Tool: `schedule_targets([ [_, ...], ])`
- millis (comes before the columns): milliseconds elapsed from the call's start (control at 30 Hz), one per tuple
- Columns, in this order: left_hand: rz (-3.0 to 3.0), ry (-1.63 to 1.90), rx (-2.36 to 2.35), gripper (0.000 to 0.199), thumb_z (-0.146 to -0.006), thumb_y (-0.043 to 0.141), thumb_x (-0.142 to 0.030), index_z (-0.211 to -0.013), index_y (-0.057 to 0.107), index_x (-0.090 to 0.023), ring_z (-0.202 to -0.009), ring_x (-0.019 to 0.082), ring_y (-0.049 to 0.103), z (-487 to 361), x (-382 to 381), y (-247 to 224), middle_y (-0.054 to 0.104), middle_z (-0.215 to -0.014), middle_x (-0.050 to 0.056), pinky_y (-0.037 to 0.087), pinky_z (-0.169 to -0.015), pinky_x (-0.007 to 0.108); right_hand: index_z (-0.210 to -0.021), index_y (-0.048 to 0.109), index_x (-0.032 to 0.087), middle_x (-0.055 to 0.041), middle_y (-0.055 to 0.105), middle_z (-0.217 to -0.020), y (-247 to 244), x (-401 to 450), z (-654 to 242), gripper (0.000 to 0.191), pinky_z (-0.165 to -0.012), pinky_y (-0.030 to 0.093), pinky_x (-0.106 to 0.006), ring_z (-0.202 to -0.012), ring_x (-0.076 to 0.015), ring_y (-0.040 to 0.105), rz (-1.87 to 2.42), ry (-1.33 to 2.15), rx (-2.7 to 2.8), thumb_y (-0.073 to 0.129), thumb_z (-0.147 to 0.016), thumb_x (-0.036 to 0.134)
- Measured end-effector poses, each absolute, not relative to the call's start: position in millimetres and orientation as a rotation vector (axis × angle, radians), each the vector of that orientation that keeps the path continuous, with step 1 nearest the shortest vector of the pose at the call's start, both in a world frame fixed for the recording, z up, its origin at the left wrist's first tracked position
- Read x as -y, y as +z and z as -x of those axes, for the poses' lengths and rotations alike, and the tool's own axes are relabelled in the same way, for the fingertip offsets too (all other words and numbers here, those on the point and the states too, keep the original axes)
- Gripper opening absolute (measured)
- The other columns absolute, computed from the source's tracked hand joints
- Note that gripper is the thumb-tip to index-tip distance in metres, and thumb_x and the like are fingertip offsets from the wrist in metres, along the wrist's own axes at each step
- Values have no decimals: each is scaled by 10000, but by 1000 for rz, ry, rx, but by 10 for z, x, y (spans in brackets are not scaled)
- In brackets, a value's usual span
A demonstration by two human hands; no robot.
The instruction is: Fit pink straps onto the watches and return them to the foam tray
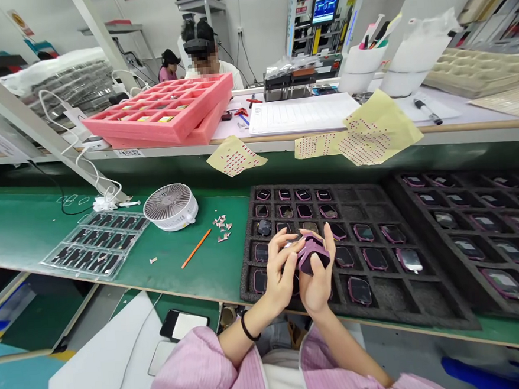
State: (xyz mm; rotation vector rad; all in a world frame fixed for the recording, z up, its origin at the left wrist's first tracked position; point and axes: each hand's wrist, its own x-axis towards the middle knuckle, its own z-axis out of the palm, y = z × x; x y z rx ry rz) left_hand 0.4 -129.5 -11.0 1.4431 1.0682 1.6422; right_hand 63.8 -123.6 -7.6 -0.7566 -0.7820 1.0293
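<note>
Both hands (297,272), half curled, grip a purple case (312,255). A foam tray (388,286) lies beneath them.

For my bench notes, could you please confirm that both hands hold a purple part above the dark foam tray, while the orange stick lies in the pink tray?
Not quite: the head view shows the orange stick on the green bench. The left hand and right hand do hold a purple part above the dark foam tray.

Purple watch-like case (312,255), dark-faced, tilted, held above black foam tray (388,292)
</note>
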Motion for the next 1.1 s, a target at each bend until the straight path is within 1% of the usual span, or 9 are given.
schedule_targets([
  [167, -1597, 1562, -1154, 385, -989, 364, -380, -1147, 697, -271, -1279, 250, 450, 203, 1239, -53, 603, -1199, 91, 361, -1076, 455, -1427, 388, 338, -41, 563, -1209, -64, 1224, -628, 624, -993, 414, -420, -1093, -217, 551, 779, 1124, 781, 598, -840, 368],
  [300, -1858, 1386, -1558, 299, -942, 485, -312, -1164, 667, -230, -1119, 234, 557, 867, 1071, -41, 626, -1169, 101, 409, -1003, 403, -1394, 419, 379, -28, 584, -1157, 21, 1169, -655, 569, -733, 521, -373, -839, -187, 622, 736, 1258, 755, 595, -855, 327],
  [433, -2044, 820, -2094, 219, -917, 498, -210, -1033, 683, -213, -1081, 250, 568, 1540, 919, -256, 675, -1107, 88, 415, -921, 394, -1364, 457, 374, -27, 596, -1116, 49, 1135, -703, 514, -620, 499, -326, -730, -161, 611, 719, 1289, 711, 586, -868, 331],
  [500, -2181, 507, -2134, 231, -920, 499, -202, -1080, 665, -205, -1111, 258, 555, 1715, 871, -372, 662, -1173, 99, 409, -899, 390, -1352, 469, 361, -29, 608, -1100, 50, 1136, -718, 507, -605, 488, -316, -735, -164, 615, 728, 1321, 682, 598, -862, 336],
  [600, -2292, 310, -2101, 242, -938, 462, -184, -1060, 671, -183, -1073, 254, 577, 1809, 810, -457, 668, -1156, 120, 404, -879, 383, -1333, 488, 349, -29, 629, -1071, 71, 1147, -735, 500, -587, 475, -306, -741, -169, 625, 722, 1388, 624, 613, -849, 337],
  [733, -2346, 269, -2038, 252, -941, 438, -154, -938, 691, -153, -941, 244, 625, 1840, 754, -362, 700, -1018, 134, 407, -837, 370, -1308, 527, 319, -41, 665, -1027, 140, 1127, -778, 455, -556, 457, -293, -698, -162, 616, 695, 1566, 525, 582, -859, 359],
  [833, -2442, 396, -1919, 243, -951, 446, -189, -975, 687, -173, -940, 227, 636, 1785, 786, -104, 705, -1028, 116, 413, -838, 357, -1259, 571, 280, -63, 691, -988, 201, 1078, -817, 413, -521, 433, -284, -657, -166, 602, 676, 1789, 438, 548, -861, 387],
  [933, -2628, 764, -1520, 263, -977, 424, -261, -1038, 677, -222, -970, 190, 643, 1572, 891, 282, 713, -1058, 79, 423, -849, 324, -1210, 606, 238, -82, 702, -945, 262, 1042, -835, 389, -485, 412, -274, -624, -172, 589, 641, 2020, 395, 499, -870, 395],
  [1100, -3001, 859, -795, 234, -985, 420, -204, -1022, 651, -205, -888, 135, 658, 1124, 1025, 772, 741, -975, 49, 425, -782, 279, -1129, 637, 198, -41, 670, -815, 346, 1082, -823, 326, -447, 408, -252, -594, -163, 578, 555, 2243, 367, 442, -909, 339],
])
